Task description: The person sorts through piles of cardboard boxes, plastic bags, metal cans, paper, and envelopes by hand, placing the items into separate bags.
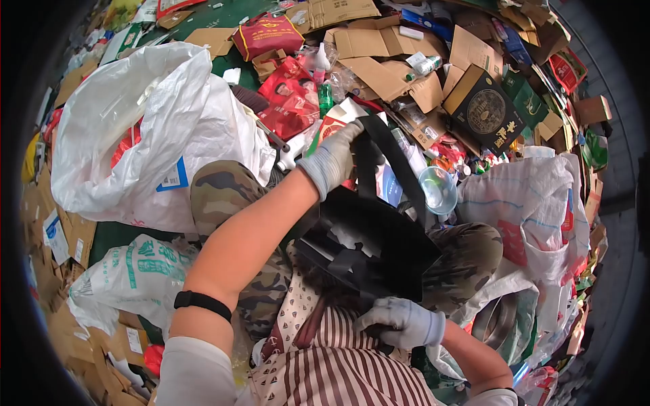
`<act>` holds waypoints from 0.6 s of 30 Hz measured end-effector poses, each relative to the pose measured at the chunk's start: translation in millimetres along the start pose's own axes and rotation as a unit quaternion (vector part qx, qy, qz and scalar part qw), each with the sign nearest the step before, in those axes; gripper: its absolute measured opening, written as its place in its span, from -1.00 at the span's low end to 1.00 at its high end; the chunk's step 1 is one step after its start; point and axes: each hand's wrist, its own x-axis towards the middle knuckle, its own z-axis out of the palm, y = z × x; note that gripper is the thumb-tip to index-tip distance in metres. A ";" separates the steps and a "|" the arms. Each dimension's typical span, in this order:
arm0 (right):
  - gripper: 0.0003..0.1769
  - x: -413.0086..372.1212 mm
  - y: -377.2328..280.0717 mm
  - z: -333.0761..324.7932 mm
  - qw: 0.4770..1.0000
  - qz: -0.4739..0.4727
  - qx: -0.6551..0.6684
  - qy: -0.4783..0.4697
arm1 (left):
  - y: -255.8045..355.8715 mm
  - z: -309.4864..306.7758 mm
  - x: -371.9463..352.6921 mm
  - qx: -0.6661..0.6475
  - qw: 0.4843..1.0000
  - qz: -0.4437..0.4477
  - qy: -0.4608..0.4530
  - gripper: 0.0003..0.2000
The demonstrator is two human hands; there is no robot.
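Note:
A black tote bag (403, 243) with wide handles lies tilted over my lap, its mouth open toward me. My left hand (336, 157), in a pale work glove, is closed round one handle and pulls it up above the bag. Lower down, my right hand (399, 323), also gloved, has its fingers curled at the bag's near edge, on a dark strap. Some pale crumpled stuff shows inside the bag. Just beyond it are a clear plastic bowl (438, 190) and a green bottle (326, 97).
On my left stands a big white woven sack (169, 115), wide open. Another white sack (521, 203) is at my right. Flattened cardboard (365, 42), a black printed box (484, 109), a red bag (267, 36) and mixed packaging pile up ahead.

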 end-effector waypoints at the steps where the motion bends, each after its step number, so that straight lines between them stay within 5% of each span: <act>1: -0.65 3.9 6.7 12.3 0.978 -0.006 -0.202 -0.060 | 9.9 -10.9 13.2 -0.045 0.998 -0.006 0.053 -0.75; 3: -0.75 14.8 17.0 35.5 0.893 0.071 -0.439 -0.076 | 5.9 -30.0 29.1 0.051 0.989 -0.018 0.139 -0.76; 5: -0.82 18.0 48.5 48.6 0.854 0.099 -0.506 -0.071 | -15.5 -83.5 85.8 0.377 0.914 -0.065 0.133 -0.77; 6: -0.81 22.3 54.8 49.4 0.867 0.120 -0.477 -0.086 | -8.2 -73.2 78.2 0.640 0.760 -0.077 0.077 -0.75; 7: -0.79 28.0 59.2 48.2 0.878 0.141 -0.446 -0.100 | 2.8 -55.2 63.1 0.842 0.534 -0.083 0.016 -0.70; 9: -0.76 32.0 63.1 43.1 0.897 0.140 -0.402 -0.116 | 10.7 -43.7 41.4 0.911 0.360 -0.196 0.041 -0.57; 11: -0.71 34.6 66.8 35.0 0.914 0.092 -0.379 -0.113 | 24.8 -73.3 52.2 0.874 0.449 -0.185 0.013 -0.61; 12: -0.65 29.2 102.1 42.3 0.938 0.055 -0.330 -0.094 | 35.8 -94.9 52.8 0.724 0.663 -0.181 -0.058 -0.60; 13: -0.62 31.3 95.1 32.3 0.934 0.088 -0.324 -0.120 | 56.9 -66.7 8.0 0.583 0.794 -0.170 -0.039 -0.54; 15: -0.59 31.4 111.3 34.5 0.975 0.170 -0.141 -0.002 | 78.2 -96.2 25.3 0.401 0.913 -0.065 -0.043 -0.43; 17: -0.54 38.4 104.8 29.6 0.977 0.139 -0.161 0.000 | 91.7 -47.8 0.0 0.503 0.849 0.150 0.057 -0.46; 18: -0.52 43.2 98.4 25.9 0.977 0.125 -0.171 0.000 | 85.8 -27.1 -10.1 0.565 0.763 0.313 0.037 -0.48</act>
